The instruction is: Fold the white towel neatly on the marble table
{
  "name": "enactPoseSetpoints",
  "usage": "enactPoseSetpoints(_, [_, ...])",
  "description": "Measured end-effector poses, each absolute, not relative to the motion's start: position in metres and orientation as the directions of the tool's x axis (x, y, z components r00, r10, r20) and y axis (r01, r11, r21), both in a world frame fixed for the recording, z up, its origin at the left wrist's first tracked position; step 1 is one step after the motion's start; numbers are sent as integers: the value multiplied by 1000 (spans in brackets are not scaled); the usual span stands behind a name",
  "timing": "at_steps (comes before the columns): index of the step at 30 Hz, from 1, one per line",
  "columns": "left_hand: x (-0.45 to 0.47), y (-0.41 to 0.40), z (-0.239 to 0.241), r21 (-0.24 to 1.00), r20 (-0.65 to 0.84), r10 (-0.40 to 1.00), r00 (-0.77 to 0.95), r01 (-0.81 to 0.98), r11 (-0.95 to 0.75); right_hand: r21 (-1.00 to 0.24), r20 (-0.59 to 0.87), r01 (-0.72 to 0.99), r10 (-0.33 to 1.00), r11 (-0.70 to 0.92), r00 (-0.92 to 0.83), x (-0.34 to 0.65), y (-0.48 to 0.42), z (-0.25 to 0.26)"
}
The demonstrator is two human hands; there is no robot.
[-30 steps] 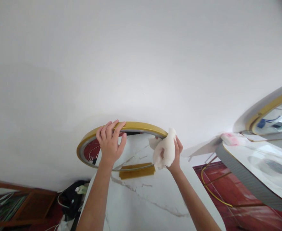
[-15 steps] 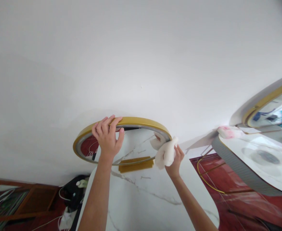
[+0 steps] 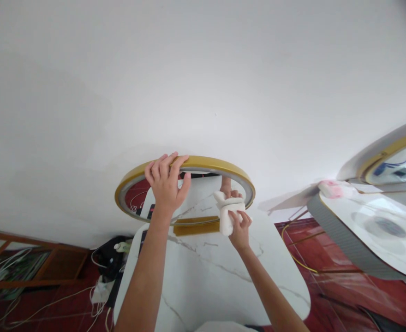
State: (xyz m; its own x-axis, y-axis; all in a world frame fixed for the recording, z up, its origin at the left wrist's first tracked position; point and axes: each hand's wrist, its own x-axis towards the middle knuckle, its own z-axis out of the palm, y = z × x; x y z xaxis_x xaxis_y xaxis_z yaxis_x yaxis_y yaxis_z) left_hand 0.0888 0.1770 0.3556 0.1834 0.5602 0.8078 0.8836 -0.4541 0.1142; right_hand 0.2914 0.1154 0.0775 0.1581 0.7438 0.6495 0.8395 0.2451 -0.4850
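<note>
A round mirror [image 3: 203,196] with a gold frame stands on a white marble-patterned tabletop [image 3: 203,281], close to the wall, with a gold base [image 3: 196,228] below it. My left hand [image 3: 166,186] is closed over the upper left of the frame, fingers across the rim and thumb in front of the glass. Pinched in my right hand [image 3: 240,229] is a folded wad of white tissue [image 3: 227,221], pressed to the lower right of the glass. The mirror reflects the tissue and the fingers.
Another white table [image 3: 372,226], to the right, carries a pink-and-white soft packet [image 3: 336,189] and a second gold-framed mirror [image 3: 390,154]. On the lower left are a wooden shelf [image 3: 61,265], a black bag [image 3: 111,256], a pale bottle [image 3: 122,247] and loose cables on the red floor.
My right hand has moved the tissue left, from the mirror's right edge onto the lower right of the glass. My left hand keeps its hold on the rim. The view has shifted slightly.
</note>
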Motion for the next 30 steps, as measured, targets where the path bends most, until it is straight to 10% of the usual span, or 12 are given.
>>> enactPoseSetpoints(10, [87,176,355,123,803,568,181,881,-456,-546,336,809,942,218,-27,294,89,39])
enactPoseSetpoints(18, [82,173,358,123,785,583,209,870,-478,-665,471,730,847,158,246,298,80,62])
enactPoseSetpoints(30, [77,167,365,113,781,570,255,840,-531,-739,266,671,939,55,217,242,100,7])
